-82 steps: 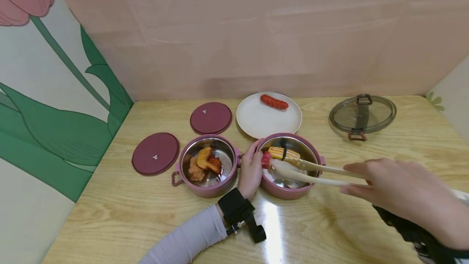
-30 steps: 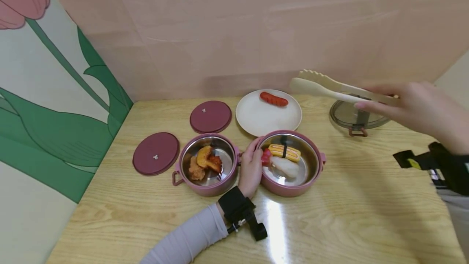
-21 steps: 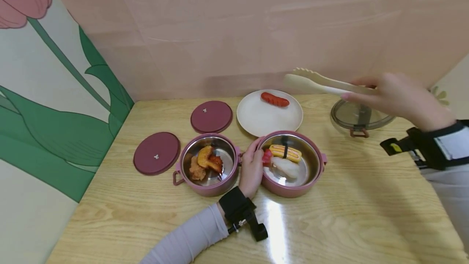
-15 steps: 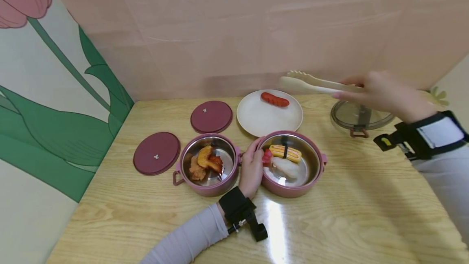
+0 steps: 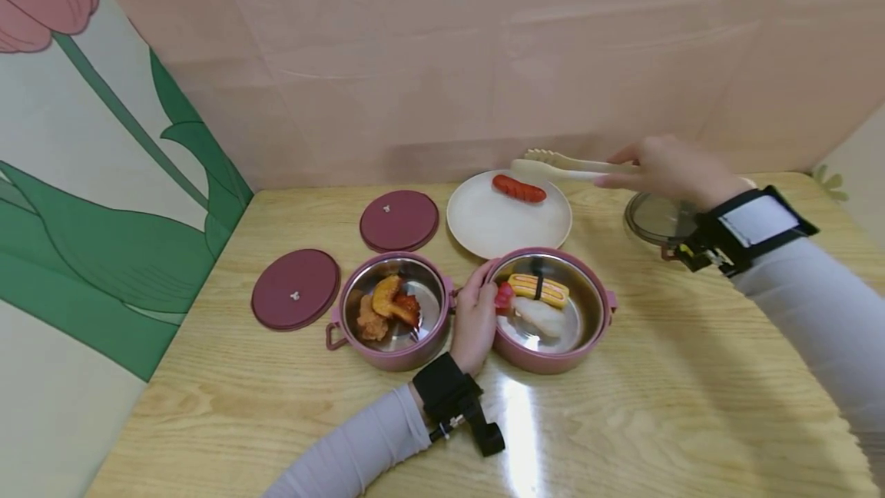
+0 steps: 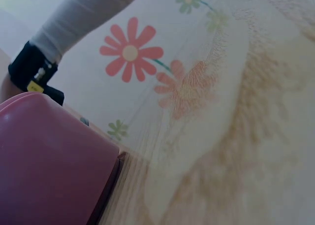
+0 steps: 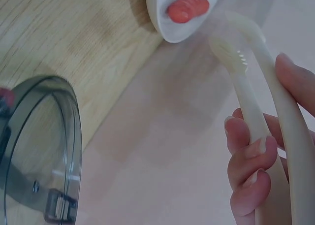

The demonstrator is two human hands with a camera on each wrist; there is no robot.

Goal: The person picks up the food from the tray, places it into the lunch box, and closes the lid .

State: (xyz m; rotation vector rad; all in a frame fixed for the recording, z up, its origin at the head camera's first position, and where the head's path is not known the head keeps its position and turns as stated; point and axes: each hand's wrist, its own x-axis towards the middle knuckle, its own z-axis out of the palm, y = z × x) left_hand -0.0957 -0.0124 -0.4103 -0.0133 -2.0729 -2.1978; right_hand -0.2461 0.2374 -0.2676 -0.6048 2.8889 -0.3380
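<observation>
My left hand (image 5: 472, 325) grips the left side of the right pink pot (image 5: 546, 362), its fingers at the rim. In that steel-lined pot lie a yellow toy egg roll (image 5: 549, 292) with a black band, a white dumpling-like piece (image 5: 541, 317) and a red piece (image 5: 504, 297), partly hidden by the hand. My right hand (image 5: 674, 167) holds cream tongs (image 5: 570, 169), their two arms apart and nothing between the tips. In the head view the tips overlap the far edge of the white plate (image 5: 484, 225), just beyond a scored red sausage (image 5: 518, 188).
A second pink pot (image 5: 394, 362) on the left holds several toy fried pieces. Two maroon lids (image 5: 397, 221) lie at the left and back. A clear smoky lid (image 5: 653, 217) lies at the right, partly behind my right wrist. A pink-covered wall (image 5: 442, 98) borders the table's back.
The right hand has lifted the tongs out of the right pot, leaving the white piece there, then carried them left and down toward the sausage. The left hand stays put.
</observation>
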